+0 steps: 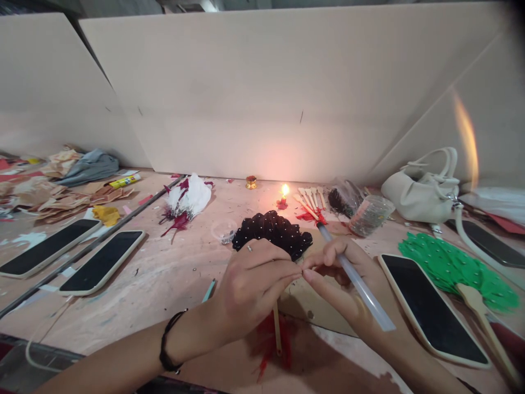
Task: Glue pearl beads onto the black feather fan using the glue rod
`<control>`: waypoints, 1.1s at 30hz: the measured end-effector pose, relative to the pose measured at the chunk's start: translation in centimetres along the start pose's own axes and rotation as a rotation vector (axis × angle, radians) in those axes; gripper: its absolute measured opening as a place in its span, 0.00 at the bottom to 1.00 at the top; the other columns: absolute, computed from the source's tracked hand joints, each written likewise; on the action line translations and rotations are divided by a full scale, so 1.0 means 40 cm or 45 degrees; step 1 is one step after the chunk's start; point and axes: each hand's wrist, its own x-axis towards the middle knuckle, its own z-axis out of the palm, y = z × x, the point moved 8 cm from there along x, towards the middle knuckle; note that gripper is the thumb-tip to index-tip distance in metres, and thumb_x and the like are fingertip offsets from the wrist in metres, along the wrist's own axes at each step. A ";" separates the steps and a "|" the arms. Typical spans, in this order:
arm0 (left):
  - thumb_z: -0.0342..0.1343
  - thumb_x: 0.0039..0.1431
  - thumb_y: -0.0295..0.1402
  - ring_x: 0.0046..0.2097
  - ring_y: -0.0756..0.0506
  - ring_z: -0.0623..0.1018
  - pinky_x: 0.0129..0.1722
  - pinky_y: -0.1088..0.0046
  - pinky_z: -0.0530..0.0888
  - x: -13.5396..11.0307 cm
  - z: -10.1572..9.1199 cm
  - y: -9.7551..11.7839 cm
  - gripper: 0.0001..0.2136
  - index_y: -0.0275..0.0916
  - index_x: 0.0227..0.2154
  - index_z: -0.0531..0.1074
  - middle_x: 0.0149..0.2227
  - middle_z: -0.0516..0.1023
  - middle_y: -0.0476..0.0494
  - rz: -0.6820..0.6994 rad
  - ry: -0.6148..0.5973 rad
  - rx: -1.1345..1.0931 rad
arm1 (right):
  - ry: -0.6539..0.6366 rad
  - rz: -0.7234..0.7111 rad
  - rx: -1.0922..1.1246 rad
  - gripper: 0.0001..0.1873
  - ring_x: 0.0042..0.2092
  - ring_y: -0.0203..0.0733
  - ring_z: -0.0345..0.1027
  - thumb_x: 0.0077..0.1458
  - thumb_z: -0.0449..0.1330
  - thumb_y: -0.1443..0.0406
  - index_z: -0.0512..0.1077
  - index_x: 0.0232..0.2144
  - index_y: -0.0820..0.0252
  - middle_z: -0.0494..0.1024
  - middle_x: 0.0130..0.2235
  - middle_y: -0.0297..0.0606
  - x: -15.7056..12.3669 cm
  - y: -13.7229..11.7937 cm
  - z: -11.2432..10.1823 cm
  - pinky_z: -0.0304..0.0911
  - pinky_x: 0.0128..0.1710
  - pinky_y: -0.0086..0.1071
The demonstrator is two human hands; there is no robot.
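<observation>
Black bead-dotted fan [273, 232] — left hand [250, 284] pinched shut beside its edge; right hand [344, 284] grips translucent stick [361, 290].

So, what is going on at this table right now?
A person is doing craft work at a cluttered table. The right hand holds a clear stick, probably glue, its far tip pointing toward a lit candle. The left hand meets it with fingertips pinched together; what they pinch is too small to see. Both hands are just in front of a black beaded fan. A green fan and several phones lie around.
</observation>
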 end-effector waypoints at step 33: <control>0.55 0.76 0.26 0.44 0.47 0.75 0.45 0.70 0.70 -0.022 0.010 -0.056 0.05 0.43 0.43 0.72 0.41 0.75 0.48 -0.348 -0.021 -0.225 | 0.470 -0.070 -0.287 0.12 0.35 0.44 0.69 0.59 0.65 0.62 0.64 0.39 0.47 0.70 0.34 0.28 0.145 0.016 -0.303 0.70 0.39 0.40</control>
